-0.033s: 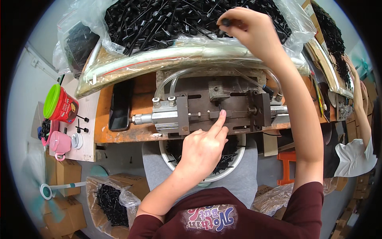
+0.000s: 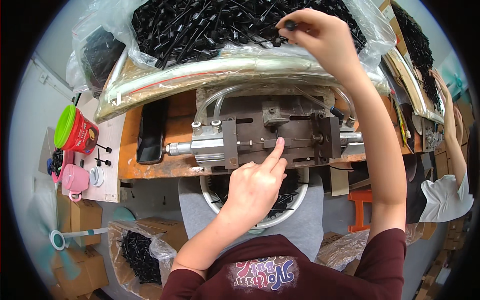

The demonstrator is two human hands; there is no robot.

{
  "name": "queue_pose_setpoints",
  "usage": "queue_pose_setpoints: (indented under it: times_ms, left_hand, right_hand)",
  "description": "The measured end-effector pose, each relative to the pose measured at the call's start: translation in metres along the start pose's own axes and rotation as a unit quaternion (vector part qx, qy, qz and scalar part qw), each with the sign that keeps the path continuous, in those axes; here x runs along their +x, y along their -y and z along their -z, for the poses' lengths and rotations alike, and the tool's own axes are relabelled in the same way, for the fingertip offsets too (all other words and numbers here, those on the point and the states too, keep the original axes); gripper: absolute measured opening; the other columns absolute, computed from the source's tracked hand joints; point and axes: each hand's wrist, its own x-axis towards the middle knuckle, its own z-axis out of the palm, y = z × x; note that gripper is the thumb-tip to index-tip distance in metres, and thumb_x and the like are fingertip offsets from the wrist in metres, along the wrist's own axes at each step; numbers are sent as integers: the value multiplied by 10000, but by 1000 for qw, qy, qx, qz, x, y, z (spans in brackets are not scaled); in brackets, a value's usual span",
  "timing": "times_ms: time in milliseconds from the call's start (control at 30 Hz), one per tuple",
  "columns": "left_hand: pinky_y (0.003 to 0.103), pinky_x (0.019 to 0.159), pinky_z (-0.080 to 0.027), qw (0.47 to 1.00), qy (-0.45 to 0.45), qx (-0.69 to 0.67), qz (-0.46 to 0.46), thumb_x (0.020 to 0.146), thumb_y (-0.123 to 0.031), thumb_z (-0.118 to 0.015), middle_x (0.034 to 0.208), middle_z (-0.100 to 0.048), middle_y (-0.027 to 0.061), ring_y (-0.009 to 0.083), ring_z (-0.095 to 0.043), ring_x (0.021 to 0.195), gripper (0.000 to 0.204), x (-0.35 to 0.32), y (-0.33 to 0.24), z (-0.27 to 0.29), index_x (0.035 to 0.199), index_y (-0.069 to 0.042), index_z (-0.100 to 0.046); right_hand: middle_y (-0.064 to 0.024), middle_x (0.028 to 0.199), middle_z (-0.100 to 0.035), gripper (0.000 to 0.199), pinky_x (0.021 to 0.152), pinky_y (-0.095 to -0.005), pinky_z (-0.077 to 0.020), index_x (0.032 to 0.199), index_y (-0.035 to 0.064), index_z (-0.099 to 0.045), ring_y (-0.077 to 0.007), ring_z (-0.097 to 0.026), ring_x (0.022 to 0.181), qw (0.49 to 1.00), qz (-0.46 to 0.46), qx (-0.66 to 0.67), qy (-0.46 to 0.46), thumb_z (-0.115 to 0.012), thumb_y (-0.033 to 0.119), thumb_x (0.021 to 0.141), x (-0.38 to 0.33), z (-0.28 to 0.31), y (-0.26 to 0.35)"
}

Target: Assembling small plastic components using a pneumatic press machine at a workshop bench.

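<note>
Workroom, pale walls, with an orange wooden counter [image 2: 132, 169] running beneath and beyond the hands. Left hand [image 2: 256, 187]: index finger extended, its tip at a small dark block [image 2: 270, 144] in the middle of a metal fixture [image 2: 245, 109]; other fingers curled, thumb not visible; whether anything lies inside the curl cannot be told. Right hand [image 2: 322, 37]: raised, thumb and fingers pinched on one black knobbed part [image 2: 290, 25], above and beyond the fixture. Step in hand, as judged: steadying at the fixture with one finger, a part held above. Good practice: press lightly and squarely with the fingertip, curled fingers clear of the thin rods on either side; pinch the part by its knob, leaving the stem free, and lift it clear of the tangle. Containers: beyond the left hand and under the right, a large plastic-lined box [image 2: 240, 66], heaped with black stemmed parts; below the left hand, a white basin [image 2: 304, 187] on the lap, holding similar black pieces; low and left of the left hand, a floor carton [image 2: 167, 230] with a plastic liner, black parts inside; far left of the left hand, a red tub [image 2: 87, 138] with lime-green top and a pink cup [image 2: 76, 177], contents of both not visible; between these and the fixture, a black tray-like item [image 2: 149, 142], contents unclear.
</note>
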Motion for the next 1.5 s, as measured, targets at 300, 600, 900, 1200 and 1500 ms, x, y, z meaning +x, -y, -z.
queue_pose_setpoints:
  times_ms: [300, 600, 900, 1200, 1500]
  left_hand:
    - [304, 744, -614, 926, -201, -312, 63, 720, 39, -841, 1209, -658, 158, 198, -709, 921, 512, 10, -14, 28, 1181, 11, -619]
    - [262, 643, -600, 910, -254, -325, 51, 749, 61, -806, 959, -676, 103, 145, -696, 791, 289, 9, -5, 37, 1009, 14, -688]
    - [300, 693, -571, 978, -122, -168, 30, 740, -39, -817, 1005, -672, 115, 216, -695, 835, 240, -9, -9, 33, 947, 27, -714]
    - [343, 689, -557, 999, -36, 0, 16, 724, -122, -813, 1246, -675, 129, 281, -706, 777, 238, 0, -7, -1, 913, -39, -694]
    - [279, 623, -547, 997, -19, -55, 59, 750, -61, -803, 1235, -688, 118, 174, -699, 648, 204, 5, -15, -2, 912, -2, -695]
  right_hand:
    - [-172, 998, -697, 335, 744, -381, -607, 1045, -30, -685, -310, -713, 882, 965, 243, -97, -30, -658, -1, 712, -103, -8, 61]
    - [-199, 1035, -685, 412, 674, -337, -605, 981, -86, -702, -256, -718, 786, 944, 320, -86, -9, -697, 130, 630, -113, -17, 80]
    - [-67, 953, -705, 290, 769, -378, -545, 1106, 112, -686, -247, -678, 901, 971, 56, -201, -118, -713, 103, 818, -37, 3, 36]
    - [-164, 962, -720, 342, 813, -460, -567, 1056, 60, -663, -338, -700, 963, 931, -191, -284, 127, -705, 143, 726, 37, -3, 6]
    - [-166, 861, -725, 189, 722, -445, -576, 850, 40, -742, -346, -719, 847, 950, -93, -285, 85, -691, 85, 674, 19, -5, -10]
